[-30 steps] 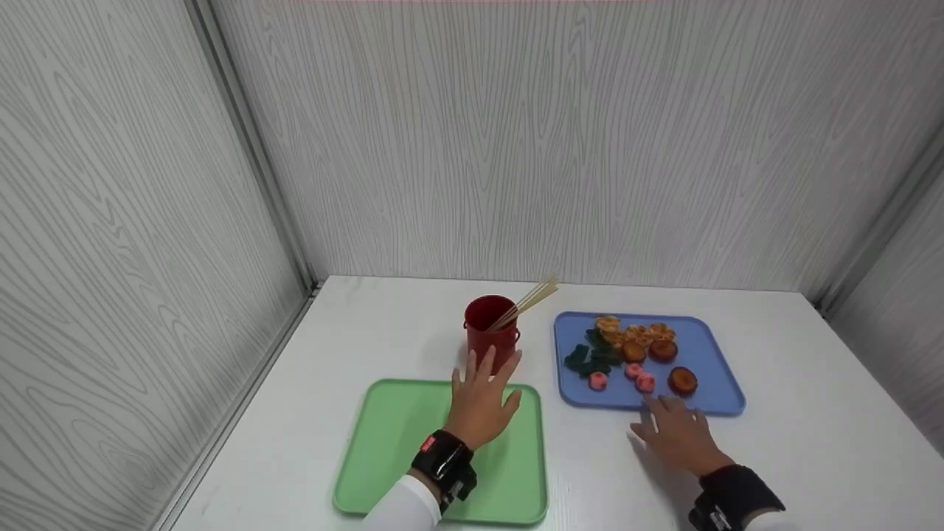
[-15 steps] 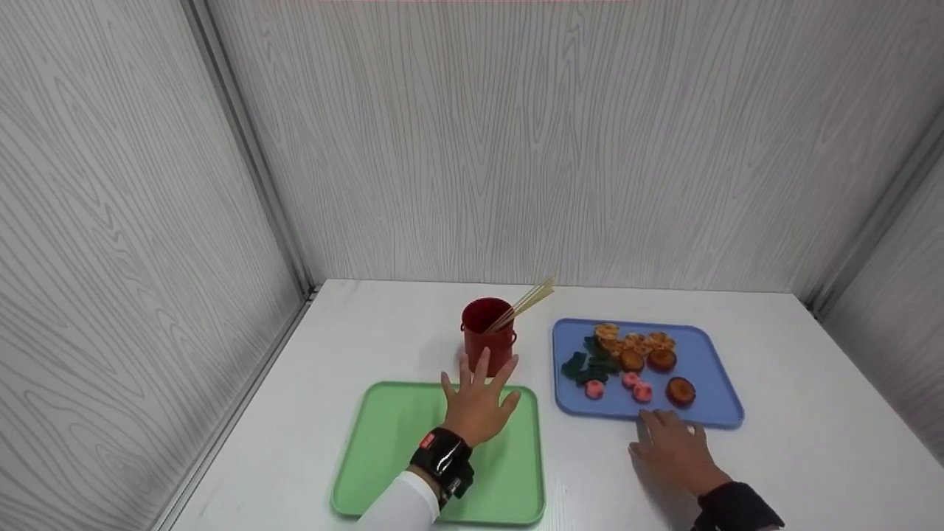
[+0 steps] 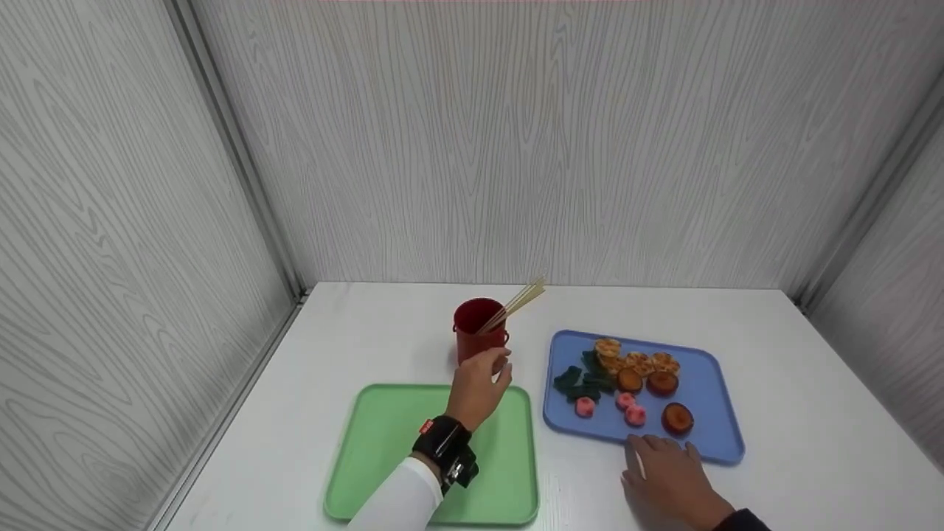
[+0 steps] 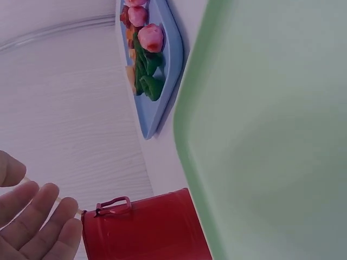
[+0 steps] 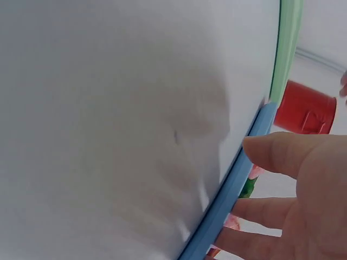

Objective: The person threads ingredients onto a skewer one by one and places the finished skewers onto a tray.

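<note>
My left hand (image 3: pixel 478 385), its fingers loosely bent and holding nothing, is above the far part of the green tray (image 3: pixel 354 442), just in front of the red bucket (image 3: pixel 478 346). Pale thin sticks (image 3: pixel 520 301) lean out of the bucket; in the left wrist view the bucket (image 4: pixel 146 230) is beside my fingertips. With my right hand (image 3: pixel 667 476) I grip the near rim of the blue tray (image 3: pixel 712 413). In the right wrist view the fingertips hook behind the rim (image 5: pixel 214 216), while my thumb overlaps its near side.
On the blue tray lie pink balls (image 3: pixel 585 406), dark green leaves (image 3: pixel 579 385), brown round slices (image 3: pixel 677 418) and golden waffle-like pieces (image 3: pixel 638 362). White table surface (image 3: pixel 354 332) surrounds both trays. Grey wood-grain panels (image 3: pixel 487 147) stand behind and at the sides.
The blue tray has slid toward me and turned slightly, with my right hand at its near rim. My left hand has gone from spread fingers to bent ones.
</note>
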The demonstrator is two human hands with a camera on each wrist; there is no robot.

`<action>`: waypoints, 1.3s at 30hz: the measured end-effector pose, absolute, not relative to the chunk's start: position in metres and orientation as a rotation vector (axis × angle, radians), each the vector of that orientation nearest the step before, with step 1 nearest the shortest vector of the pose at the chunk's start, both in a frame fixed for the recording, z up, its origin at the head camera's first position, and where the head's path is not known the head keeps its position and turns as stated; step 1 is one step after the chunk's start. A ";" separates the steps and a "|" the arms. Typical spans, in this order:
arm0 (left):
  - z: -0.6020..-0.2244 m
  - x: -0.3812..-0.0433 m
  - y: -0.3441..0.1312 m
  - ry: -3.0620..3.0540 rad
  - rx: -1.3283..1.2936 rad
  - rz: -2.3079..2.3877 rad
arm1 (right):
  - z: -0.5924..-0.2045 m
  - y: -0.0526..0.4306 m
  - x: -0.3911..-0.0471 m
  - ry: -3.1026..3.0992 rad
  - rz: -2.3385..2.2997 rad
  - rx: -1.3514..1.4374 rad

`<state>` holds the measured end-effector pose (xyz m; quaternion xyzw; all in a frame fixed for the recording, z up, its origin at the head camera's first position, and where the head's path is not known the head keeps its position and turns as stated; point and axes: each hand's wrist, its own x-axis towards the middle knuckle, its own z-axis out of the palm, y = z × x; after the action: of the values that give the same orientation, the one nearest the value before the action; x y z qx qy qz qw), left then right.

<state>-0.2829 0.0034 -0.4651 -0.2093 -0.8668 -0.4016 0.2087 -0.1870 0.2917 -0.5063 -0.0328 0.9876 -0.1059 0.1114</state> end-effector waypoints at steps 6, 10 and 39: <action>-0.462 -0.294 0.021 -2.312 -0.408 -1.152 | -0.501 0.302 -0.197 2.769 -0.296 -0.177; -0.461 -0.301 0.030 -2.243 -0.325 -1.193 | -0.498 0.307 -0.198 2.735 -0.301 -0.243; -0.434 -0.335 0.027 -2.390 -0.201 -1.033 | -0.488 0.293 -0.157 2.780 -0.179 -0.384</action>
<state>-0.3352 0.0265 -0.4339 -0.0742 -0.8831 -0.3819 0.2621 -0.1566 0.2932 -0.4884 -0.1346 0.9752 -0.0630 0.1638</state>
